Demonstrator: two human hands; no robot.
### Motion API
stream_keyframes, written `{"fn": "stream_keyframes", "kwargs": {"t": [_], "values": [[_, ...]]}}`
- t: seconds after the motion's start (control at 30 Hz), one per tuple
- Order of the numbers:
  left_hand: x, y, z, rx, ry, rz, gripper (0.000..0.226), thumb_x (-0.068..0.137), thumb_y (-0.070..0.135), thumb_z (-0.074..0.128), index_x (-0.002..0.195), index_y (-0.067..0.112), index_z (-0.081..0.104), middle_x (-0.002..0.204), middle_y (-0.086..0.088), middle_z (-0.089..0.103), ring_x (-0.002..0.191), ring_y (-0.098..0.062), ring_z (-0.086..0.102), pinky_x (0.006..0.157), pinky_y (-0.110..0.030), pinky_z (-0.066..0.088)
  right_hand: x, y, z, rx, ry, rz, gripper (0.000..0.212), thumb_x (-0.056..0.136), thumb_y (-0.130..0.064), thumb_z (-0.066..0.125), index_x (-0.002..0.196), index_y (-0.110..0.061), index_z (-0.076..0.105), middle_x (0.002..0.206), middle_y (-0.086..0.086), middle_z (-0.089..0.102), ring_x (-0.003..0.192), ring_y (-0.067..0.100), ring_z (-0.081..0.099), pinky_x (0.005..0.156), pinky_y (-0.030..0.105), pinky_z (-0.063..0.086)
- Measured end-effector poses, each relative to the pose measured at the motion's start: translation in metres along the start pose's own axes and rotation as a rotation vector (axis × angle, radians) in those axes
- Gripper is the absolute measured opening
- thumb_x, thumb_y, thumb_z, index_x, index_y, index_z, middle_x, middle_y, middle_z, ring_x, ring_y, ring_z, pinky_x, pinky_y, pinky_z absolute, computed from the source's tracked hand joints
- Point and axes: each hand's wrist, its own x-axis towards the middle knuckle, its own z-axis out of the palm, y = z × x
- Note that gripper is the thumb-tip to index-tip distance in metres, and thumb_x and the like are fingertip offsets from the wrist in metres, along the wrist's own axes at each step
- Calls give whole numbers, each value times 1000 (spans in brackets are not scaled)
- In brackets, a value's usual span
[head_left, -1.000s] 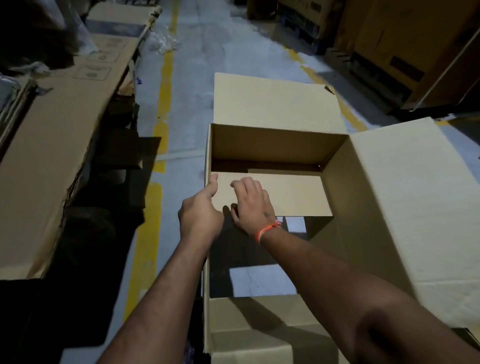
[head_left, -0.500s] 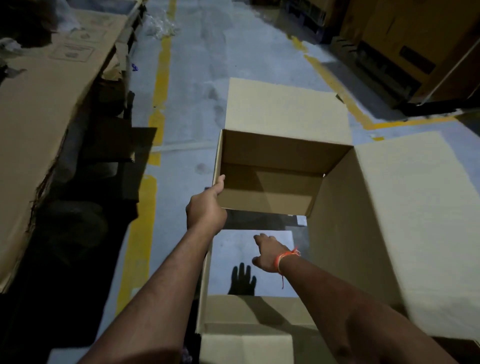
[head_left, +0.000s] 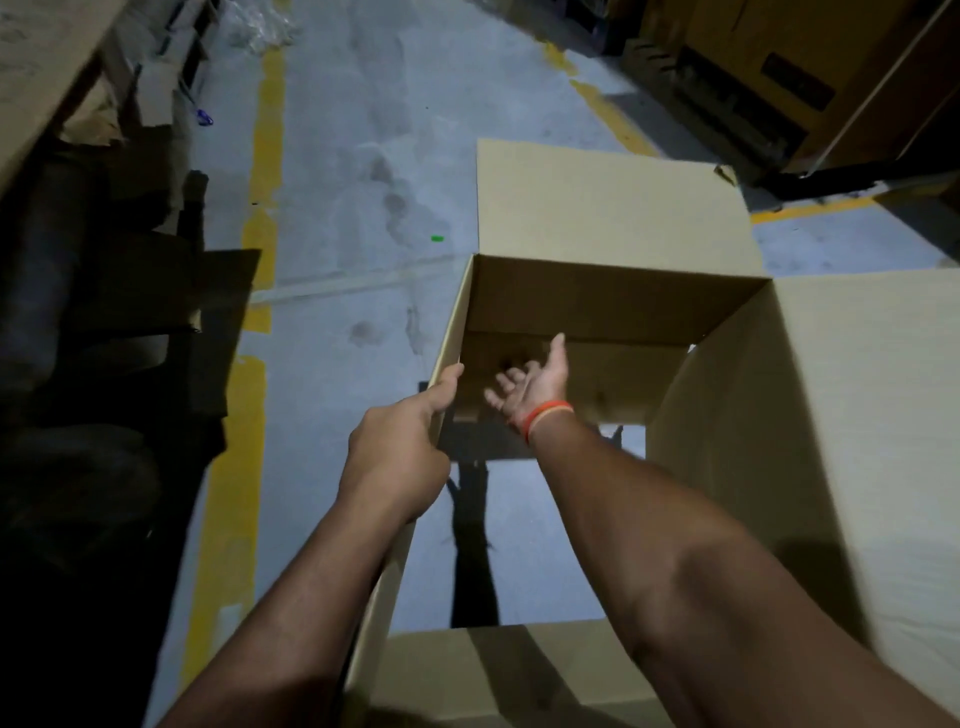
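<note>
On floor (head_left: 337, 156): box (head_left: 613, 301) light, floppy, we judge; left hand (head_left: 400, 457) grips its wall rim, right hand (head_left: 530, 387) spread, empty.

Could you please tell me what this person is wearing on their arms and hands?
Both forearms are bare, with no sleeves in view. The left hand wears no glove or band. The right hand is also ungloved; a thin orange wristband circles its wrist.

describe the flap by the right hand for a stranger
Start at the big open cardboard box on the grey floor. Inside, under its far wall, lies the bottom flap by the right hand. Unlike the top flaps, it sits folded inward, in shadow.
</note>
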Motion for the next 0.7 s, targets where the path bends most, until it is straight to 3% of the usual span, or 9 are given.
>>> {"fn": "stream_keyframes", "kwargs": {"t": [0.1, 0.2, 0.33, 0.43, 0.5, 0.57, 0.63, 0.7], "values": [[-3, 6, 0, 27, -25, 26, 92, 92, -5, 55, 156, 53, 24, 136, -4, 62, 107, -27, 62, 78, -33, 57, 3, -26, 18, 43, -43, -51, 105, 86, -83, 36, 161, -19, 0, 169, 8, 6, 155, 31, 9, 120, 63, 18], [4, 6, 2, 69, -1, 44, 94, 92, -7, 53, 155, 55, 23, 135, -5, 62, 109, -27, 61, 83, -35, 56, 1, -38, 17, -34, -65, -75, 105, 86, -84, 34, 161, -19, 1, 169, 8, 6, 155, 31, 10, 119, 63, 19], [18, -6, 14, 24, -4, 39, 93, 90, -5, 53, 153, 58, 27, 132, -3, 65, 90, -21, 57, 70, -27, 50, -7, -32, 5, -194, -109, -59, 95, 89, -83, 25, 162, -25, 9, 168, 4, 15, 153, 28, 19, 117, 62, 19], [29, -14, 27, -25, -20, 15, 88, 91, -4, 52, 151, 57, 32, 131, -3, 65, 85, -19, 54, 58, -17, 42, -31, 0, -8, -503, -120, 9, 82, 91, -82, 23, 151, -28, 40, 160, 7, 38, 137, 25, 42, 104, 54, 33], [37, -17, 36, -63, -3, -6, 85, 92, -2, 54, 150, 57, 35, 138, -3, 62, 101, -24, 62, 67, -20, 48, -56, 36, -19, -735, -176, 105, 73, 92, -81, 22, 138, -33, 52, 150, 2, 49, 130, 23, 47, 104, 51, 35], [45, -18, 42, -91, 34, -16, 85, 91, 0, 60, 149, 57, 38, 139, -4, 62, 115, -28, 62, 84, -30, 52, -84, 72, -31, -865, -255, 212, 74, 91, -82, 23, 144, -37, 46, 151, -4, 48, 136, 23, 45, 110, 52, 35], [52, -20, 49, -90, 71, -32, 88, 88, -6, 53, 148, 56, 39, 132, -8, 65, 108, -31, 64, 78, -31, 52, -107, 106, -43, -911, -293, 316, 63, 87, -85, 30, 129, -45, 54, 136, -11, 56, 126, 20, 52, 105, 49, 42], [57, -24, 53, -93, 97, -56, 89, 88, -10, 45, 150, 55, 38, 124, -9, 67, 95, -32, 63, 65, -30, 46, -125, 131, -56, -933, -298, 404, 62, 80, -90, 37, 116, -44, 59, 124, -14, 60, 114, 19, 60, 89, 39, 50]]}}
